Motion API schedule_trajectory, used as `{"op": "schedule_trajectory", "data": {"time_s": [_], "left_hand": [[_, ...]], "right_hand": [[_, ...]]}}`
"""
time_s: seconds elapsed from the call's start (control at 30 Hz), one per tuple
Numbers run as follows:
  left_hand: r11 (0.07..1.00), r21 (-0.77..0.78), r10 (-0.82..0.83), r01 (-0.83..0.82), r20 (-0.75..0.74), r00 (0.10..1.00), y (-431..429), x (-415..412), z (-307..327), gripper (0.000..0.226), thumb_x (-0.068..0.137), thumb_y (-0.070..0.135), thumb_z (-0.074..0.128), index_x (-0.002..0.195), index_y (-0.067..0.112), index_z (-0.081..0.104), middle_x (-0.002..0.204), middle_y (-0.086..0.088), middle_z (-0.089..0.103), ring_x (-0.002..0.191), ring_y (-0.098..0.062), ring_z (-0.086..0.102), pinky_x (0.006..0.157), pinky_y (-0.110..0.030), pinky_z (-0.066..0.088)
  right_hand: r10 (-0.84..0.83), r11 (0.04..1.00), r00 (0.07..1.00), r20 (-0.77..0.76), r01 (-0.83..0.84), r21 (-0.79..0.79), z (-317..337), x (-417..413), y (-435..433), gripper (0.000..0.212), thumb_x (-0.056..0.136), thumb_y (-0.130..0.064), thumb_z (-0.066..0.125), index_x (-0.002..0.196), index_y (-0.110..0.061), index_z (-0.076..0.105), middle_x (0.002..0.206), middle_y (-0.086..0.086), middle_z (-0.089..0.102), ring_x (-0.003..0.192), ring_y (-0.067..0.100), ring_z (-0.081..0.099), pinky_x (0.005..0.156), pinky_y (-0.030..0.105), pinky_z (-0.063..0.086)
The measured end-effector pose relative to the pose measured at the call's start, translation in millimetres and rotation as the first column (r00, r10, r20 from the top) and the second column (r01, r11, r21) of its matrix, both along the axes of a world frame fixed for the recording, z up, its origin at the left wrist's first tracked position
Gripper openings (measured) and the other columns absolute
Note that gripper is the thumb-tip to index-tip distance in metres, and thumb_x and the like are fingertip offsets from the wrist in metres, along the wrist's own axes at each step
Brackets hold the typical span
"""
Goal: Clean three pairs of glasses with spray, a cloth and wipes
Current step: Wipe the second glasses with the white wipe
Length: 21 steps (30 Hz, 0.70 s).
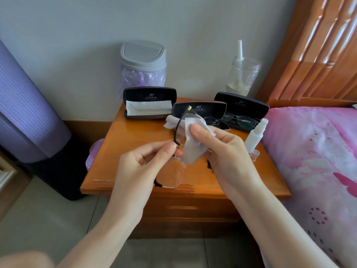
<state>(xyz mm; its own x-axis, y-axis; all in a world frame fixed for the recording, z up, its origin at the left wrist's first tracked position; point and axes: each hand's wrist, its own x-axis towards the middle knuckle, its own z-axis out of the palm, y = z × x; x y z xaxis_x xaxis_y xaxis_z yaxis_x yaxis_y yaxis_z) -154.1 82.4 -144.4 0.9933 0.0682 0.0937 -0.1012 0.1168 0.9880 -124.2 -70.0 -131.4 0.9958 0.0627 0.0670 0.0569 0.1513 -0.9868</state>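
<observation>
2 grips: our left hand (139,171) pinches the glasses (173,176) at the bridge; our right hand (228,157) pinches the cloth (191,149) over 1 lens.

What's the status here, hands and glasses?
Left hand pinches glasses at the bridge. Right hand grips cloth round one lens. Spray bottle stands clear, right side.

Print shows inside all three open lids. Left case (150,96), eleven o'clock on the nightstand (135,151): a pale logo, possibly "CM", over one row of Chinese characters too small to read. Middle case (201,110), twelve o'clock: same logo and row, just right of the held glasses (172,176). Right case (241,104), one o'clock: same mark, fainter.
</observation>
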Motion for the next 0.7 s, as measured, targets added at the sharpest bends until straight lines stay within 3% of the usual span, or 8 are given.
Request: {"op": "schedule_trajectory", "data": {"time_s": [0.27,0.43,0.57,0.7], "left_hand": [[1.000,0.028,-0.003,0.003,-0.003,1.000,-3.4,-0.9,-2.6,0.021,0.074,0.037,0.063,0.081,0.022,0.076,0.081,0.006,0.075,0.092,-0.013,0.069,0.079,-0.021,0.054],[0.999,0.034,0.011,-0.011,0.015,1.000,-1.9,-1.3,-2.3,0.020,0.075,0.038,0.063,0.082,0.027,0.077,0.083,0.005,0.076,0.093,-0.012,0.069,0.087,-0.029,0.050],[0.998,0.050,0.028,-0.030,0.040,0.999,1.1,-0.2,-1.7,0.024,0.075,0.038,0.063,0.091,0.025,0.075,0.084,0.007,0.076,0.094,-0.008,0.069,0.085,-0.022,0.050],[0.985,0.169,-0.034,0.014,0.115,0.993,3.9,0.6,3.2,0.013,0.078,0.031,0.061,0.083,0.030,0.073,0.079,0.015,0.075,0.088,0.000,0.068,0.074,-0.006,0.048]], "right_hand": [[-0.009,0.995,1.000,-0.017,0.011,0.099,1.0,-0.1,1.9,0.035,0.082,-0.032,0.062,0.096,-0.002,0.072,0.091,0.005,0.072,0.091,0.017,0.066,0.079,0.024,0.052],[0.014,0.998,1.000,-0.005,-0.015,-0.068,-0.1,-2.1,1.1,0.026,0.082,-0.026,0.068,0.096,-0.005,0.074,0.087,0.005,0.072,0.090,0.022,0.066,0.089,0.037,0.051],[0.112,0.987,0.994,0.018,-0.110,-0.119,0.8,-5.3,4.4,0.019,0.081,-0.014,0.070,0.097,-0.005,0.074,0.088,0.005,0.075,0.084,0.013,0.069,0.074,0.020,0.054],[0.075,0.989,0.995,0.061,-0.067,-0.131,0.7,-6.0,5.8,0.018,0.078,-0.012,0.072,0.096,-0.006,0.074,0.087,0.005,0.075,0.081,0.012,0.069,0.072,0.020,0.055]]}}
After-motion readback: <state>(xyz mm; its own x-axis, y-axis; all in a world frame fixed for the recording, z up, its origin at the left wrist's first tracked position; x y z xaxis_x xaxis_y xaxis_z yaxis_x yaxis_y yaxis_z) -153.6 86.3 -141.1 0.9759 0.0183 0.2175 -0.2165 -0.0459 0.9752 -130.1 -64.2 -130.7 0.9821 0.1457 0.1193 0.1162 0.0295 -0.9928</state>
